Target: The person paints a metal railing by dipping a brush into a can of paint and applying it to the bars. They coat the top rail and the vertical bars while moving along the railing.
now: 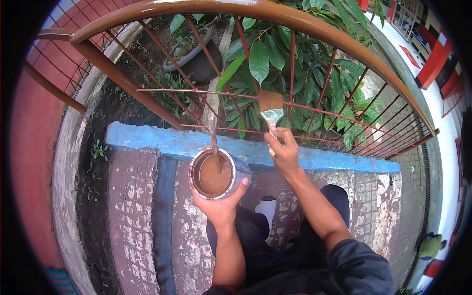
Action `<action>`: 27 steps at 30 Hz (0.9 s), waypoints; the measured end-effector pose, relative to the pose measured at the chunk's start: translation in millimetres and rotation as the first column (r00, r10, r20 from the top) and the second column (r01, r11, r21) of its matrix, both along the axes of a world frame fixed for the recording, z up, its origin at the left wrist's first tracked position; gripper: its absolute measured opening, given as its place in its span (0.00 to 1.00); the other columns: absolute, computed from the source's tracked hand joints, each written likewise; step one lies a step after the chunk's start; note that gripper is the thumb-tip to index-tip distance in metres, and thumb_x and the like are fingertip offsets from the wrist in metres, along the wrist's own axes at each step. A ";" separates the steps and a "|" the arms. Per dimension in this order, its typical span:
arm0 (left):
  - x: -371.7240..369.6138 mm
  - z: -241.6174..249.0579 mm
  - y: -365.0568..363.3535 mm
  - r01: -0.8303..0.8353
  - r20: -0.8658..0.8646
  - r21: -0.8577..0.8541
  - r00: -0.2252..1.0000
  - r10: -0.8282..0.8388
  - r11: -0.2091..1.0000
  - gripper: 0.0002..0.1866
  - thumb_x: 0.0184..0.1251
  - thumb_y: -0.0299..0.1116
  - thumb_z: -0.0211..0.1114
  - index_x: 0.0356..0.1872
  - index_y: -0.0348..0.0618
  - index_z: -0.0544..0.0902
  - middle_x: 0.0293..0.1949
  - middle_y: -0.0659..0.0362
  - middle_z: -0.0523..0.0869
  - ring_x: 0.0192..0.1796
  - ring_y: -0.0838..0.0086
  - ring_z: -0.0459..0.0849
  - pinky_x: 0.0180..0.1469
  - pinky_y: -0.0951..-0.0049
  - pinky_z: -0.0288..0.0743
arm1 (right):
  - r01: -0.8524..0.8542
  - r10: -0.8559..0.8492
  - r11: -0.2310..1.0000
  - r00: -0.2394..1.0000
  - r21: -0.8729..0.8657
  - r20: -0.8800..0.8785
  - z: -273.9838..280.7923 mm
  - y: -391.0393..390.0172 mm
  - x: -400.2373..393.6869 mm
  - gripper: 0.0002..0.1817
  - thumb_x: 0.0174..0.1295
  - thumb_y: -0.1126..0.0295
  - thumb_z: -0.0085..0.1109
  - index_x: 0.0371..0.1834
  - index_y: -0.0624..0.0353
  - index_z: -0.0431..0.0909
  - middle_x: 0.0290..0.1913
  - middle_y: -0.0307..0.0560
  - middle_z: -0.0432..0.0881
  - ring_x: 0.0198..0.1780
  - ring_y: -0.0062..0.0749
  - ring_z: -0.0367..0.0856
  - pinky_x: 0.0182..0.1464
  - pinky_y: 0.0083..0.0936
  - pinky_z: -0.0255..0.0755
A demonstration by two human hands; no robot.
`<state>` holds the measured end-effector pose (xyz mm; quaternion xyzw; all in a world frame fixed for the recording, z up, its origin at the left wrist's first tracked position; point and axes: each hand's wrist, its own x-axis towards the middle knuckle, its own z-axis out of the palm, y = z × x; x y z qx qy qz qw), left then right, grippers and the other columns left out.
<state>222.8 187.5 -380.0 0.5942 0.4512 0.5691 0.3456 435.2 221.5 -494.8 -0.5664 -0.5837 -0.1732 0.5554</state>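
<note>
My left hand (220, 206) is wrapped round a paint can (242, 173) from below, and brown paint (215, 180) shows inside its rim. A stirring stick (213, 125) stands in the can, its lower end in the paint. In my right hand (283, 152) is a paintbrush (271, 114), gripped by its handle with the bristles up. Its wide bristles are coated brown and overlap the thin horizontal bar (319, 110) of the metal railing. The railing's thick top rail (255, 8) is glossy brown, while several of its thin bars are still reddish.
A low wall with a blue top edge (314, 156) runs along the railing's foot. Leafy plants (275, 51) and a dark pot (201, 61) stand behind the bars. Below me are worn paved steps (130, 196). A person in green (430, 246) is at the far right.
</note>
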 end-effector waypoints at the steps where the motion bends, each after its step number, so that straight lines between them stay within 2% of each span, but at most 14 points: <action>1: 1.9 0.8 0.1 0.001 0.005 0.018 1.000 -0.001 1.000 0.50 0.40 0.25 0.93 0.71 0.33 0.79 0.65 0.51 0.87 0.66 0.64 0.87 0.74 0.60 0.78 | 0.008 -0.008 1.000 1.000 -0.006 -0.012 -7.3 -5.4 -4.1 0.26 0.45 0.85 0.75 0.52 0.58 0.92 0.49 0.52 0.84 0.52 0.48 0.89 0.50 0.39 0.87; 4: 5.2 0.8 3.7 0.012 0.019 0.030 1.000 -0.012 0.999 0.50 0.40 0.26 0.94 0.71 0.34 0.78 0.64 0.51 0.87 0.65 0.64 0.88 0.74 0.60 0.79 | 0.015 -0.016 0.999 0.999 -0.029 -0.032 -16.6 -19.6 -10.4 0.24 0.45 0.84 0.76 0.50 0.57 0.92 0.49 0.50 0.84 0.53 0.48 0.89 0.53 0.38 0.87; 6: 7.1 -1.5 3.9 0.023 0.029 0.010 0.999 -0.023 1.000 0.51 0.40 0.26 0.94 0.72 0.34 0.78 0.64 0.51 0.88 0.66 0.64 0.87 0.74 0.60 0.79 | -0.092 0.070 0.985 0.987 -0.147 -0.144 -8.4 -30.7 -12.6 0.21 0.47 0.85 0.74 0.47 0.58 0.92 0.49 0.49 0.85 0.53 0.47 0.90 0.53 0.38 0.87; 8: 8.4 -2.8 5.9 0.007 0.004 0.019 1.000 -0.007 1.000 0.50 0.41 0.26 0.94 0.72 0.34 0.78 0.64 0.51 0.88 0.65 0.64 0.88 0.74 0.59 0.79 | -0.109 0.084 0.983 0.982 -0.150 -0.167 -0.8 -28.0 -6.8 0.19 0.50 0.87 0.71 0.45 0.59 0.91 0.48 0.50 0.84 0.52 0.46 0.90 0.52 0.38 0.86; 11: 10.1 -2.8 5.6 0.014 -0.003 0.015 1.000 -0.014 1.000 0.50 0.40 0.27 0.94 0.71 0.34 0.79 0.64 0.51 0.88 0.65 0.64 0.88 0.73 0.59 0.79 | -0.226 0.174 0.964 0.934 -0.140 -0.312 21.5 -11.5 14.1 0.19 0.54 0.92 0.63 0.46 0.63 0.89 0.42 0.52 0.82 0.46 0.45 0.89 0.51 0.39 0.85; 14: 15.0 -0.8 4.7 0.037 0.018 0.006 0.999 -0.037 0.999 0.50 0.40 0.28 0.94 0.70 0.34 0.79 0.64 0.51 0.88 0.65 0.64 0.88 0.73 0.59 0.80 | -0.230 0.207 0.972 0.935 -0.051 -0.288 63.1 -0.3 41.5 0.21 0.55 0.95 0.58 0.47 0.64 0.89 0.39 0.51 0.79 0.44 0.43 0.88 0.53 0.37 0.84; 17: 16.1 0.4 2.1 0.032 -0.026 -0.017 0.999 -0.032 0.999 0.49 0.41 0.24 0.92 0.72 0.32 0.79 0.64 0.51 0.87 0.66 0.64 0.86 0.76 0.59 0.77 | -0.213 0.163 0.967 0.938 -0.137 -0.306 85.5 -6.0 47.2 0.23 0.55 0.96 0.58 0.48 0.63 0.90 0.38 0.51 0.80 0.43 0.42 0.89 0.52 0.38 0.85; 21: 17.7 -6.0 4.1 0.025 -0.006 0.005 1.000 -0.025 1.000 0.50 0.39 0.27 0.94 0.70 0.34 0.78 0.64 0.52 0.88 0.65 0.64 0.87 0.73 0.59 0.79 | -0.205 0.181 0.978 0.930 -0.045 -0.319 80.8 -11.1 35.8 0.24 0.53 0.96 0.59 0.49 0.62 0.90 0.39 0.51 0.82 0.44 0.42 0.90 0.49 0.38 0.86; 23: 18.9 -4.9 5.0 0.045 0.026 0.005 0.999 -0.045 0.999 0.51 0.39 0.27 0.94 0.70 0.34 0.78 0.64 0.52 0.88 0.65 0.64 0.87 0.73 0.59 0.79 | -0.072 0.081 0.996 0.975 0.051 -0.207 71.2 -9.1 32.8 0.25 0.52 0.96 0.61 0.50 0.62 0.91 0.41 0.51 0.84 0.46 0.43 0.92 0.47 0.37 0.86; 27: 19.7 -1.0 3.5 0.049 0.025 0.026 0.998 -0.050 0.998 0.50 0.39 0.27 0.94 0.70 0.34 0.78 0.63 0.52 0.88 0.64 0.64 0.87 0.73 0.59 0.79 | -0.034 0.045 0.998 0.971 0.054 -0.237 61.5 -6.8 24.5 0.24 0.52 0.94 0.64 0.50 0.62 0.91 0.43 0.52 0.85 0.48 0.47 0.93 0.47 0.37 0.87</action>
